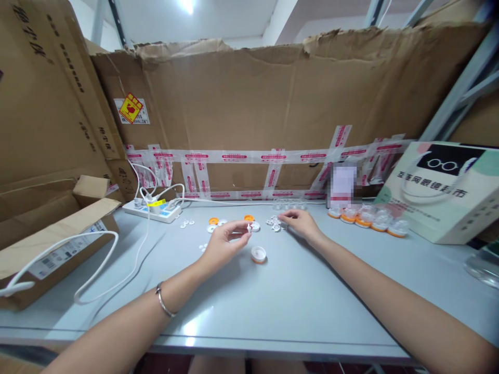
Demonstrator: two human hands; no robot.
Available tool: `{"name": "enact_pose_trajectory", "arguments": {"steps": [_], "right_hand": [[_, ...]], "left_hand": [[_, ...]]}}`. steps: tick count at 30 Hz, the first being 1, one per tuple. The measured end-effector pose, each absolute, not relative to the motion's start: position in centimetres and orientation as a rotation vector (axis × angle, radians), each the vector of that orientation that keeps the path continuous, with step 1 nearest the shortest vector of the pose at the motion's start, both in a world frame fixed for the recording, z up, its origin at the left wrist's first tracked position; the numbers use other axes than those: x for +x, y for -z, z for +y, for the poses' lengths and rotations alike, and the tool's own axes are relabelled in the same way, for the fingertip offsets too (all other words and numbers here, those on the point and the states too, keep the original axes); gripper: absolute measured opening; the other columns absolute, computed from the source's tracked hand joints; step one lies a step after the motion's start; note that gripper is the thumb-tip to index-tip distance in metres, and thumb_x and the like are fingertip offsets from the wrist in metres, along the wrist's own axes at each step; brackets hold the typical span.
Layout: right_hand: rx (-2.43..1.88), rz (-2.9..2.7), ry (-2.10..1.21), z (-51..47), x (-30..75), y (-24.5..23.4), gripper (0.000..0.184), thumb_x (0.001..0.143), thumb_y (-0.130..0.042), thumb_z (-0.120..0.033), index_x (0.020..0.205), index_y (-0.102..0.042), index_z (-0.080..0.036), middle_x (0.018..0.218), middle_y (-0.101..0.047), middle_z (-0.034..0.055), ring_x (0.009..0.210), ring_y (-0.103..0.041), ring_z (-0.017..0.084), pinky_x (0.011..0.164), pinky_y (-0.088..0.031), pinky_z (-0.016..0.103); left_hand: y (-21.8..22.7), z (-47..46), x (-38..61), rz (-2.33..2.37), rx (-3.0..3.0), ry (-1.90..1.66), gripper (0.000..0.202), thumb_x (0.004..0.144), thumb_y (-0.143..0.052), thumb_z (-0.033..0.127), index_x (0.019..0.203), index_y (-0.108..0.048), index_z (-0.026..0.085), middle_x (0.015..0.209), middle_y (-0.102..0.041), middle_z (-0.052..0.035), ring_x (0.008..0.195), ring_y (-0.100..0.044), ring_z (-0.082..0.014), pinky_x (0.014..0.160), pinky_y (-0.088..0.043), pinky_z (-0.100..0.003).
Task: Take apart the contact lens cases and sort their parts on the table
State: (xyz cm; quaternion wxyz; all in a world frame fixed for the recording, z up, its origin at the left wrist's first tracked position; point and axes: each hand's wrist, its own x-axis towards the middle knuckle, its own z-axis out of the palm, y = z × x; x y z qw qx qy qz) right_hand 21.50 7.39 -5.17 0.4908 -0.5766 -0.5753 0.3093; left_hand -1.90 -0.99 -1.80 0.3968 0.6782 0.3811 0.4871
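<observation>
Between the thumb and fingertips of my left hand (230,240) is a small white plastic part (249,228), held above the table. My right hand (300,222) reaches to a loose pile of small white plastic pieces (275,223), its fingertips at the pile's right edge; whether they pinch a piece is too small to tell. A round white cup-like part with an orange base (258,254) stands on the table just below and right of my left hand. Behind the left hand lie orange rings (213,221) and white discs (211,228), partly covered by the fingers.
A white power strip (154,209) with cables lies at the back left, near an open cardboard box (58,234). Several clear-topped orange and white containers (368,219) line the back right, beside a paper bag (436,192). Tall cardboard (241,98) walls the back.
</observation>
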Motion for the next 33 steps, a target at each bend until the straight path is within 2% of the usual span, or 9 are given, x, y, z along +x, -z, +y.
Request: {"name": "enact_pose_trajectory", "arguments": {"steps": [4,9,13,15,18,21,23,28,33], "right_hand": [[-1.427,-1.446,-0.706,7.3,21.0,5.2,0.021,0.051,-0.071,-0.035,0.058,-0.065,-0.016,0.060,-0.060,0.0023,0.060,-0.052,0.016,0.063,-0.039,0.031],[-1.303,-1.567,-0.753,4.6,19.0,2.8,0.039,0.062,-0.065,-0.047,0.086,-0.065,-0.017,0.071,-0.059,0.0014,0.064,-0.052,0.015,0.061,-0.041,0.028],[-0.953,-1.854,-0.890,0.5,16.5,0.3,0.034,0.074,-0.059,-0.040,0.102,-0.062,-0.021,0.077,-0.057,0.0007,0.068,-0.050,0.013,0.067,-0.041,0.027],[-0.923,-1.892,-0.895,-0.9,15.7,-0.4,0.028,0.075,-0.058,-0.038,0.098,-0.064,-0.023,0.078,-0.057,0.0014,0.067,-0.049,0.012,0.067,-0.041,0.028],[-0.965,-1.830,-0.959,-1.4,15.2,-0.5,0.020,0.072,-0.062,-0.036,0.084,-0.065,-0.022,0.079,-0.059,0.0018,0.067,-0.051,0.013,0.067,-0.042,0.029],[-0.927,-1.705,-1.207,-0.6,15.5,-0.1,0.020,0.065,-0.067,-0.037,0.072,-0.060,-0.019,0.072,-0.061,-0.0001,0.066,-0.056,0.013,0.067,-0.044,0.029],[-0.927,-1.641,-1.264,0.6,16.4,0.0,0.023,0.061,-0.070,-0.037,0.068,-0.059,-0.018,0.066,-0.061,-0.0015,0.063,-0.056,0.012,0.065,-0.044,0.028],[-1.264,-1.443,-0.944,4.7,22.5,0.1,0.027,0.054,-0.074,-0.036,0.072,-0.067,-0.017,0.065,-0.064,0.0001,0.060,-0.054,0.011,0.063,-0.044,0.027],[-1.453,-1.420,-0.948,7.2,28.3,1.6,0.017,0.045,-0.078,-0.024,0.054,-0.067,-0.015,0.052,-0.062,0.0034,0.048,-0.052,0.013,0.053,-0.042,0.029]], "left_hand": [[1.4,-1.1,-1.7,0.957,1.617,-1.190,0.030,0.073,-0.063,0.029,0.097,-0.064,0.012,0.102,-0.066,-0.0101,0.093,-0.060,-0.0196,0.087,-0.048,-0.034],[1.0,-1.3,-1.7,0.804,1.382,-1.113,0.033,0.070,-0.067,0.032,0.099,-0.066,0.016,0.108,-0.064,-0.0092,0.102,-0.056,-0.0215,0.092,-0.043,-0.035],[1.0,-1.4,-1.8,0.681,1.233,-1.037,0.026,0.069,-0.069,0.031,0.090,-0.069,0.015,0.097,-0.067,-0.0077,0.093,-0.059,-0.0176,0.089,-0.044,-0.033],[1.2,-1.4,-1.8,0.673,1.231,-1.009,0.024,0.071,-0.069,0.029,0.089,-0.069,0.014,0.094,-0.067,-0.0075,0.090,-0.060,-0.0161,0.088,-0.044,-0.031],[1.6,-1.3,-1.8,0.664,1.203,-0.975,0.031,0.071,-0.069,0.029,0.098,-0.064,0.015,0.095,-0.066,-0.0071,0.088,-0.061,-0.0149,0.086,-0.045,-0.031],[2.0,-1.2,-1.8,0.674,1.179,-0.951,0.040,0.070,-0.071,0.028,0.105,-0.057,0.015,0.089,-0.067,-0.0065,0.084,-0.063,-0.0148,0.086,-0.046,-0.033],[2.2,-1.1,-1.8,0.733,1.202,-0.970,0.041,0.070,-0.071,0.029,0.104,-0.055,0.014,0.091,-0.067,-0.0080,0.087,-0.062,-0.0157,0.086,-0.045,-0.033],[1.9,-1.1,-1.9,0.906,1.323,-1.023,0.032,0.074,-0.065,0.033,0.098,-0.057,0.014,0.099,-0.064,-0.0098,0.091,-0.061,-0.0164,0.083,-0.045,-0.031],[1.8,-1.0,-1.8,0.965,1.401,-0.994,0.028,0.074,-0.064,0.033,0.094,-0.057,0.013,0.095,-0.064,-0.0088,0.091,-0.060,-0.0172,0.080,-0.045,-0.031]]}}
